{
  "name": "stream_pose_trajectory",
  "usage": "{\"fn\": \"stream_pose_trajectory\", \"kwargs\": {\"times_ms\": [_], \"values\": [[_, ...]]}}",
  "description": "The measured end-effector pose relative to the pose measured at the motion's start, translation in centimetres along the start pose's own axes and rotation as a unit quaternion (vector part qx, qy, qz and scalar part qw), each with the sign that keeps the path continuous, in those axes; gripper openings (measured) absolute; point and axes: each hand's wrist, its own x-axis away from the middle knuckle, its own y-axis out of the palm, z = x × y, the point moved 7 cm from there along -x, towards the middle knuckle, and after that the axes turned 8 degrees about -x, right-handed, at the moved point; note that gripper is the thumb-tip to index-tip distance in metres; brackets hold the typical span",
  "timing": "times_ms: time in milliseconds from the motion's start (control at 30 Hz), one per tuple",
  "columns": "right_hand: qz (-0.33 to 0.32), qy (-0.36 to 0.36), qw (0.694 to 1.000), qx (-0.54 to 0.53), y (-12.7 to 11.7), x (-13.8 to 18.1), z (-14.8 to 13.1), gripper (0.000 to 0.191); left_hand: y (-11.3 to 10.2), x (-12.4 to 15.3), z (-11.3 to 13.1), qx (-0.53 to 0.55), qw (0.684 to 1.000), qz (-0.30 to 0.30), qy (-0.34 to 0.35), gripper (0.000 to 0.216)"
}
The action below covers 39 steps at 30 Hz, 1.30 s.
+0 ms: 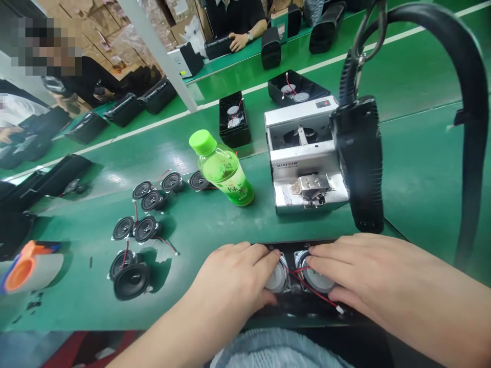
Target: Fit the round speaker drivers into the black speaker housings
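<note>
A black speaker housing lies open at the bench edge before me, with two round speakers set side by side in it, backs up. My left hand grips the left speaker, fingers at its far rim and thumb nearer me. Over the right speaker, my right hand is closed in the same way, fingertips on its frame. Red and black wires cross between them and end in a white plug. My palms cover the outer parts of both speakers and the housing's ends.
Loose speakers stand at left, beside a tape dispenser. A green-capped bottle and a silver machine stand beyond my hands. A black electric screwdriver hangs at right. Housings and co-workers are farther back.
</note>
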Motion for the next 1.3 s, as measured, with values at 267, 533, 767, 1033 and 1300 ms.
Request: {"fn": "stream_pose_trajectory", "kwargs": {"times_ms": [267,533,767,1033,1300], "values": [[0.022,0.002,1.000,0.017,0.7,1.5,0.8,0.031,-0.8,0.5,-0.3,0.018,0.997,0.043,0.053,0.057],[-0.037,0.000,0.999,0.001,0.3,0.5,0.9,0.022,-0.5,0.7,0.1,0.006,0.996,0.057,0.068,0.052],[-0.083,-0.014,0.996,0.011,0.5,0.3,1.0,0.031,-0.2,0.9,0.2,-0.002,0.995,0.072,0.071,0.039],[-0.084,-0.010,0.996,0.004,0.3,0.5,0.9,0.032,0.1,1.1,0.1,0.007,0.993,0.093,0.071,0.048],[-0.069,-0.010,0.997,0.036,0.1,0.5,0.3,0.046,0.1,0.8,-0.1,0.018,0.997,0.057,0.047,0.056]]}}
